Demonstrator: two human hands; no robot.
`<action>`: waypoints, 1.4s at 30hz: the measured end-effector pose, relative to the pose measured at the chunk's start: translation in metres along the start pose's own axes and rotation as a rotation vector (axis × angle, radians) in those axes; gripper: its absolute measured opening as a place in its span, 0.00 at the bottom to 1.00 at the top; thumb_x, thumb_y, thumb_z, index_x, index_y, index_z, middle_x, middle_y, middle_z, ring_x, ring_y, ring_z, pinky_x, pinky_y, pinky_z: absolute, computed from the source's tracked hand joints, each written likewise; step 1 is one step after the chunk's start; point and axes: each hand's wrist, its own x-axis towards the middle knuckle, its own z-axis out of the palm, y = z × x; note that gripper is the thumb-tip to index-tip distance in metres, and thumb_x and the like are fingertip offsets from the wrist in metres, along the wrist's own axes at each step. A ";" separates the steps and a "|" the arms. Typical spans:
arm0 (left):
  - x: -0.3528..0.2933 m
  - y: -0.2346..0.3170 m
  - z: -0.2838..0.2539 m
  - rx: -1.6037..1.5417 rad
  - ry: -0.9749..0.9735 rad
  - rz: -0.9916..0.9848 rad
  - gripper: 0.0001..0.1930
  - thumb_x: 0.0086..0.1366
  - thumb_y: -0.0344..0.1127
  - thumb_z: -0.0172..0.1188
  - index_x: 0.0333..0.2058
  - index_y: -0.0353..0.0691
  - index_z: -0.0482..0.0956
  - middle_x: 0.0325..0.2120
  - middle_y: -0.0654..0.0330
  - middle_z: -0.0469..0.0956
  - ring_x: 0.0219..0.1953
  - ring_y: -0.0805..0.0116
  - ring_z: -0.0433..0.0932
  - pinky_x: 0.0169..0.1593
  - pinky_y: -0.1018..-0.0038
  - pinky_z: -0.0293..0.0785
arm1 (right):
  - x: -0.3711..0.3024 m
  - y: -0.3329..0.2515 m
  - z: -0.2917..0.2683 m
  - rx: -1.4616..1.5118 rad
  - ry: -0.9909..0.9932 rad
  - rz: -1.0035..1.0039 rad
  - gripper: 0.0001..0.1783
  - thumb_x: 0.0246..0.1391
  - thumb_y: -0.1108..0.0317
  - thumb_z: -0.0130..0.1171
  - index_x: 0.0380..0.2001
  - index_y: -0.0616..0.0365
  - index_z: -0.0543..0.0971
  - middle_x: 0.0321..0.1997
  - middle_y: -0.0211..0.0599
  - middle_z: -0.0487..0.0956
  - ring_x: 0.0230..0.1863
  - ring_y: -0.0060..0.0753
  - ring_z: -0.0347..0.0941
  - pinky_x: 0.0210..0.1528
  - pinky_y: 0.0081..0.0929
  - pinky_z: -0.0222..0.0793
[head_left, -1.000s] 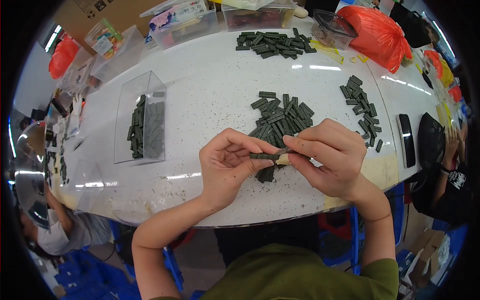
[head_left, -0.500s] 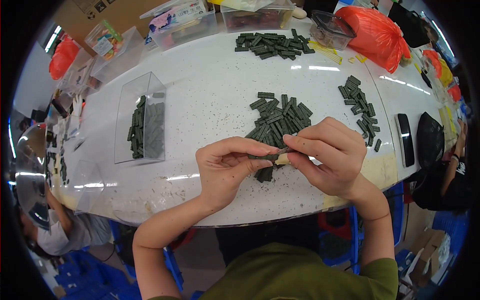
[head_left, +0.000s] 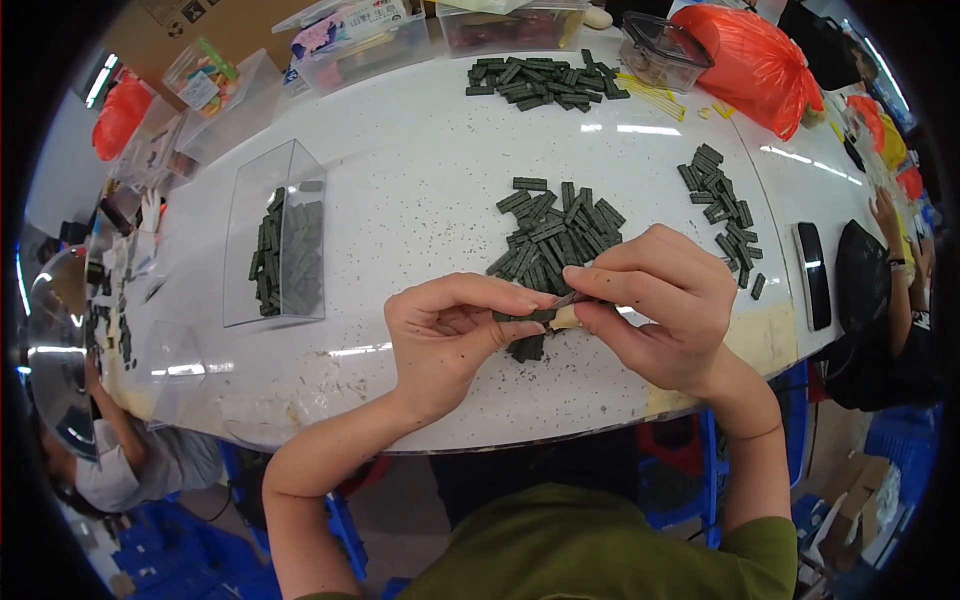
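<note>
A small dark green, ridged rectangular block [head_left: 528, 316] is pinched between thumb and fingers of the left hand [head_left: 435, 340]. At its three o'clock end, a thin dark piece with a pale yellow wrapping [head_left: 565, 317] is gripped by the right hand [head_left: 655, 305]; its kind cannot be told. The loose pile of dark green blocks [head_left: 550, 235] lies at twelve o'clock. The pinched block is best kept steady, pressure light, left fingertips clear of the contact.
</note>
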 end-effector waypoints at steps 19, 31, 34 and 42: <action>0.000 0.000 0.000 -0.042 -0.013 0.007 0.12 0.49 0.10 0.58 0.32 0.30 0.76 0.33 0.51 0.79 0.40 0.62 0.80 0.45 0.76 0.80 | 0.001 -0.001 -0.001 -0.054 0.007 -0.050 0.14 0.30 0.76 0.66 0.28 0.58 0.82 0.26 0.28 0.77 0.21 0.23 0.62 0.22 0.17 0.58; 0.000 0.004 0.001 0.019 0.024 -0.061 0.15 0.43 0.09 0.61 0.28 0.34 0.75 0.31 0.49 0.80 0.37 0.60 0.81 0.43 0.72 0.80 | 0.002 -0.002 -0.002 -0.088 -0.002 -0.075 0.14 0.30 0.75 0.66 0.28 0.58 0.83 0.26 0.28 0.77 0.22 0.24 0.63 0.23 0.17 0.60; 0.000 0.005 0.001 0.027 0.018 -0.064 0.15 0.43 0.09 0.61 0.28 0.34 0.75 0.30 0.49 0.80 0.36 0.60 0.81 0.43 0.72 0.80 | 0.002 -0.003 -0.003 -0.104 -0.009 -0.075 0.14 0.30 0.75 0.66 0.28 0.57 0.83 0.26 0.28 0.77 0.22 0.24 0.63 0.23 0.17 0.61; 0.000 0.002 0.001 0.009 0.022 -0.070 0.15 0.43 0.09 0.62 0.28 0.34 0.75 0.30 0.50 0.80 0.36 0.60 0.81 0.42 0.73 0.80 | 0.001 -0.002 -0.003 -0.110 -0.035 -0.064 0.13 0.30 0.75 0.66 0.28 0.57 0.83 0.25 0.28 0.77 0.21 0.23 0.63 0.23 0.17 0.60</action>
